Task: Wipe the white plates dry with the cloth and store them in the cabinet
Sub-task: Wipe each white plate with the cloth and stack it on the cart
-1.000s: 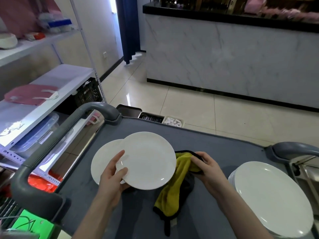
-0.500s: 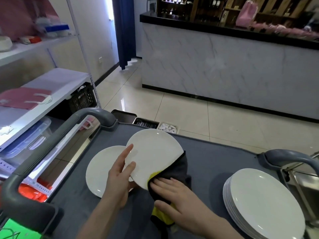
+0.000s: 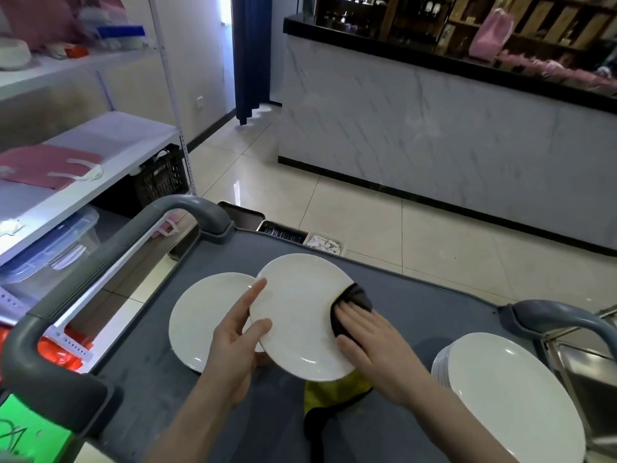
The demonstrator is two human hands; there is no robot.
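Head: plate (image 3: 297,315) between left fingers (image 3: 257,330); cloth (image 3: 354,302) under right fingers (image 3: 359,317)

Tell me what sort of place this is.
Probably the service area of a restaurant or bar: a marble-fronted counter backed by wooden shelves that seem to hold bottles, and a grey service cart carrying a stack of white plates.

Marble counter (image 3: 434,128), tiled floor (image 3: 367,228).
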